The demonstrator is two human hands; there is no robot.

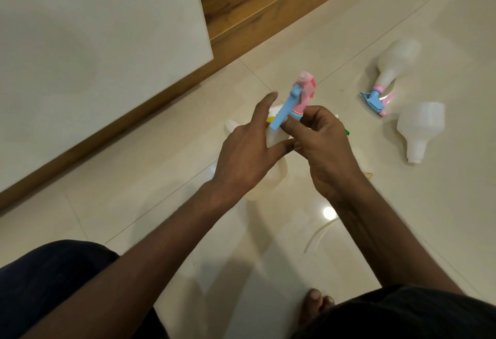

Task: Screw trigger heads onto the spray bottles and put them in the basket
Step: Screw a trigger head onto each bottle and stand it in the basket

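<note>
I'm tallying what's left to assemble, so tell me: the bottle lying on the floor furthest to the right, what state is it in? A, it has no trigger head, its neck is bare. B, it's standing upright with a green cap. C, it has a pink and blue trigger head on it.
A: the rightmost bottle lies on its side with an open, bare neck, while the bottle behind it already carries a trigger head.
</note>
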